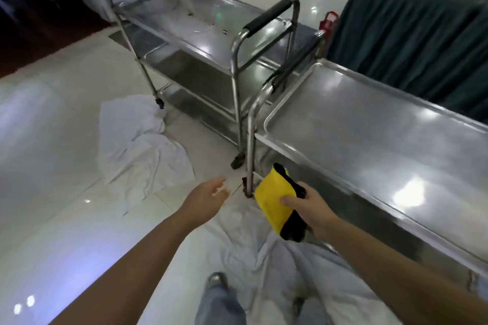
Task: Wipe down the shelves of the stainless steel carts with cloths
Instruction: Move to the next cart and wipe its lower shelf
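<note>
we read status as early/mid. right hand [314, 208] grips folded yellow cloth [274, 203] just beside near cart [369, 124], off its top shelf. left hand [207, 194] loose, holds nothing. far cart [190, 26] top shows debris, so wiping likely remains.

No text, label, brand, number or sign can be read anywhere in the head view. The small red object [328, 20] on the floor beyond the carts may carry markings, but it is too blurred and too small to make out.
</note>
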The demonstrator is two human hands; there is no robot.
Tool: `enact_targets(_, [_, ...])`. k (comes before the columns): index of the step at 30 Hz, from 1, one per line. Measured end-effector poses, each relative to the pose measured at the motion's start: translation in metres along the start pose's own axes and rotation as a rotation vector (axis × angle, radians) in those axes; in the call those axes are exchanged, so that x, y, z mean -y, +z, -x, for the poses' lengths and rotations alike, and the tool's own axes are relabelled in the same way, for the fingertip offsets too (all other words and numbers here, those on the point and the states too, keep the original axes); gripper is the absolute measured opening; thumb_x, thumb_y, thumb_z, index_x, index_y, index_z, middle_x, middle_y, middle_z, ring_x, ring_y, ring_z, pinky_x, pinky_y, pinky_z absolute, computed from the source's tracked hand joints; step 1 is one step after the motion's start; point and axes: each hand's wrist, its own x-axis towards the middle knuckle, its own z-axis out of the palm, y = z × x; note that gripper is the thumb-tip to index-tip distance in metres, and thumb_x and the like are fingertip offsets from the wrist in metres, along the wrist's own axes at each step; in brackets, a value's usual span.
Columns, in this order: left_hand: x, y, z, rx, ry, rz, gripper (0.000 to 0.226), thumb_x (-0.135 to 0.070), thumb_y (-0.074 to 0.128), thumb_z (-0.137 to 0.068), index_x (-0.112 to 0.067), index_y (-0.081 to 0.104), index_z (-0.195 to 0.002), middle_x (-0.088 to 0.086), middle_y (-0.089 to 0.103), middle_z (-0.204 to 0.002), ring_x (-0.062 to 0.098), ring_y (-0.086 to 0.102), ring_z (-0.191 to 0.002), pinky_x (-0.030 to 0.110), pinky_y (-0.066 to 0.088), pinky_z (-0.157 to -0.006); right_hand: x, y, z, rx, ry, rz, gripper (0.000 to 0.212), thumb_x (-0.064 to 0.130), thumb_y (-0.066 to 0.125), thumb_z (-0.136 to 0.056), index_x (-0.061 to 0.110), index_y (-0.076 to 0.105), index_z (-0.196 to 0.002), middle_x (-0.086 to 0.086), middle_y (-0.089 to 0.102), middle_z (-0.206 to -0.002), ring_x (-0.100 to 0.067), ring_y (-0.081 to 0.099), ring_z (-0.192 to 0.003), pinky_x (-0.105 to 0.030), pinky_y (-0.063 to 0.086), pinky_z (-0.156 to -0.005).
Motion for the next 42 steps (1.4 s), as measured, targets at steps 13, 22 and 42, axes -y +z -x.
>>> enact_targets(13, [0.122,0.115,-0.134,0.317,0.067,-0.297,0.054,-0.043,0.045,-0.099,-0.022,0.037,-0.148,0.000,0.040,-0.151,0.019,0.039,-0.137,0.028,0.028,-0.110,-0.203,-0.012,-0.065,-0.561,0.309,0.035,0.044,0.014,0.064,-0.086,0.014,0.052,-0.129,-0.006,0.057,-0.109,-0.023,0.052,-0.090,-0.036,0.039,-0.078])
enact_targets(22, [0.242,0.341,-0.261,0.386,0.154,-0.536,0.061,-0.044,0.039,-0.100,-0.010,0.029,-0.149,0.010,0.034,-0.153,0.024,0.032,-0.140,0.034,0.028,-0.112,-0.433,-0.091,-0.189,-0.739,0.283,0.096,0.023,0.023,0.066,-0.088,0.013,0.056,-0.106,-0.009,0.051,-0.096,-0.024,0.047,-0.088,-0.040,0.039,-0.078])
enact_targets(42, [0.318,0.518,-0.432,0.149,0.362,-0.942,0.082,-0.065,0.021,-0.095,-0.012,0.001,-0.155,0.008,-0.003,-0.163,0.024,-0.004,-0.150,0.054,-0.002,-0.117,-0.610,-0.149,-0.334,-0.851,-0.223,0.932,0.031,0.011,0.068,-0.080,0.009,0.064,-0.111,-0.013,0.067,-0.098,-0.036,0.061,-0.092,-0.043,0.051,-0.076])
